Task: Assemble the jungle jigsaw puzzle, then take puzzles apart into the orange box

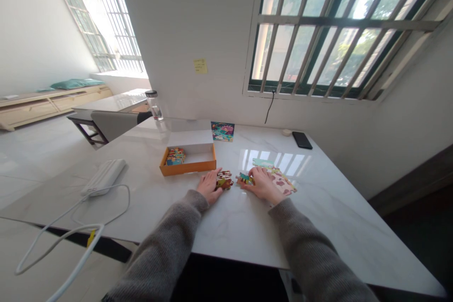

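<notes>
My left hand [210, 187] rests on the white marble-patterned table, its fingers closed around a small stack of brown and white puzzle pieces [225, 180]. To its right, my right hand [264, 185] pinches a green and yellow puzzle piece [244, 179] just above or on the tabletop; a small gap parts it from the stack. Beyond and partly under my right hand lie joined puzzle pieces [283, 182], pale with reddish-brown patches, with a light green strip [262, 162] along their far side. My right hand hides some of them.
An orange-edged box [187, 167] with more puzzle pieces [175, 155] stands behind my left hand. A colourful picture card [222, 131] lies by the wall. Also on the table are a phone [302, 140], a bottle [155, 105] and a white power strip [105, 175] with a looping cable.
</notes>
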A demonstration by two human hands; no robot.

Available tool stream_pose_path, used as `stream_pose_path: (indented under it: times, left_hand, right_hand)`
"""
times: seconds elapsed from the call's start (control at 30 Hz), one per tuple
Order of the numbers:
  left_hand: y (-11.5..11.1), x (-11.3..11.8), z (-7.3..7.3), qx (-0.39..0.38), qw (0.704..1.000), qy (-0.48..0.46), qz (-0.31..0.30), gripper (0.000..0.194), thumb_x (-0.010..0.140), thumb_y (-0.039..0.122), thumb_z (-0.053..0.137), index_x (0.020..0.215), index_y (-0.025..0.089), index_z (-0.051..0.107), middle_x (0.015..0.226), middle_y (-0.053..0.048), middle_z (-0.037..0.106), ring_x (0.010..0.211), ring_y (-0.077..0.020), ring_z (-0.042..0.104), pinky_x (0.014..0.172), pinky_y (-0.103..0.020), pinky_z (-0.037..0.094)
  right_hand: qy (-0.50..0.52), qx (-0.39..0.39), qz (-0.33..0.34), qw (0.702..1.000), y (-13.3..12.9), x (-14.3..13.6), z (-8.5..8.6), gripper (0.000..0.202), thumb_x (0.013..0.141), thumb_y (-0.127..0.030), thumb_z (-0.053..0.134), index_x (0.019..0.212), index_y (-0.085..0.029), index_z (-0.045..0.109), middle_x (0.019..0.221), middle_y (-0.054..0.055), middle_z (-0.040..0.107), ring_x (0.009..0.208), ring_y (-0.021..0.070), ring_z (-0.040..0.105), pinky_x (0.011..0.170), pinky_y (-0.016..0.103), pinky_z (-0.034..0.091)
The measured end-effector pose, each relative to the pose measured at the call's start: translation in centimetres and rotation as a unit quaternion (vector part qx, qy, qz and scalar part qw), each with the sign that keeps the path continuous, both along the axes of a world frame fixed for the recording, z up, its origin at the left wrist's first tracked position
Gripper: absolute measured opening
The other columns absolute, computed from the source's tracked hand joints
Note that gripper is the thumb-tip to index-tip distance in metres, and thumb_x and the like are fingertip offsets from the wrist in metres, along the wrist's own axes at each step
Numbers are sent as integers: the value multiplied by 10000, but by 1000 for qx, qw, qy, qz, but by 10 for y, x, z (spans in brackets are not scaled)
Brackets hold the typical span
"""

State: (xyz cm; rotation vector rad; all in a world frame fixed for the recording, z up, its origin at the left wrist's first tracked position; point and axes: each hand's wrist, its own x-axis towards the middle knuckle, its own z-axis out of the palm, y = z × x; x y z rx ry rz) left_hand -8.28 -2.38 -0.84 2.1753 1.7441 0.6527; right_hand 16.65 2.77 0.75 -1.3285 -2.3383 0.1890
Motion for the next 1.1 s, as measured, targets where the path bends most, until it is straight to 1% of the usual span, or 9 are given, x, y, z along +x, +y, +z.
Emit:
stream_pose_path:
  times: [0.1,0.2,0.4,0.47,0.57,0.67,0.73,0.9,1.1]
  left_hand:
    - [1,-1,-3,12,1000,-1,3,739,797,213,551,1490,150,302,1379,-161,524,1296,-317,475,1091,-476,332]
    - [2,-1,-5,16,1000,-5,2,736,797,216,560,1488,157,313,1376,-160,525,1297,-319,475,1089,-474,336]
    - [1,-1,-1,-1,1000,3,2,743,797,222,547,1490,123,298,1394,-183,508,1306,-324,458,1095,-485,323]
    - [1,-1,1,-3,1000,5,-2,748,794,220,541,1491,112,292,1399,-187,505,1304,-328,456,1090,-486,329]
    - [0,0,3,-1,1000,7,-4,770,774,204,543,1496,126,286,1400,-180,506,1305,-325,457,1083,-475,338]
    - [-1,0,3,0,1000,16,-4,823,737,197,561,1504,137,270,1412,-174,495,1311,-323,452,1090,-464,332]
    - [-1,0,2,0,1000,21,-8,841,730,209,571,1508,134,261,1422,-178,486,1312,-329,447,1089,-465,330]
    - [1,-1,-1,8,1000,13,-3,779,784,245,566,1499,138,276,1416,-176,500,1300,-327,459,1073,-466,335]
    - [-1,1,-1,-5,1000,-13,-25,734,789,219,553,1478,146,312,1375,-158,541,1300,-309,473,1097,-462,314]
  right_hand:
    - [88,-55,24,994,1,0,3,205,797,-314,708,909,-208,573,832,15,615,770,187,551,674,286,401]
    - [208,-128,40,969,-2,-1,9,144,827,-319,636,816,-214,537,707,-23,582,628,144,524,573,257,391]
    - [388,-312,127,858,-19,-21,15,310,778,-460,704,798,-225,502,763,2,679,763,182,665,667,287,491]
    - [401,-320,135,847,-22,-31,8,331,759,-478,718,786,-232,499,763,-5,676,768,181,660,694,298,499]
    - [344,-260,110,896,-21,-42,-6,264,796,-443,678,782,-230,523,734,-17,638,703,159,602,645,280,470]
    - [229,-118,58,964,-21,-46,-17,142,854,-321,623,782,-215,560,786,6,622,727,163,558,675,293,436]
    - [144,-30,36,988,-23,-48,-19,125,873,-268,617,771,-212,570,820,27,628,793,188,558,741,320,415]
    - [-1,64,45,997,-33,-51,-10,144,918,-327,622,825,-218,602,874,66,667,879,242,555,810,368,363]
    - [25,51,14,998,-7,-15,6,195,993,-299,479,917,-217,638,888,57,690,906,235,571,848,355,367]
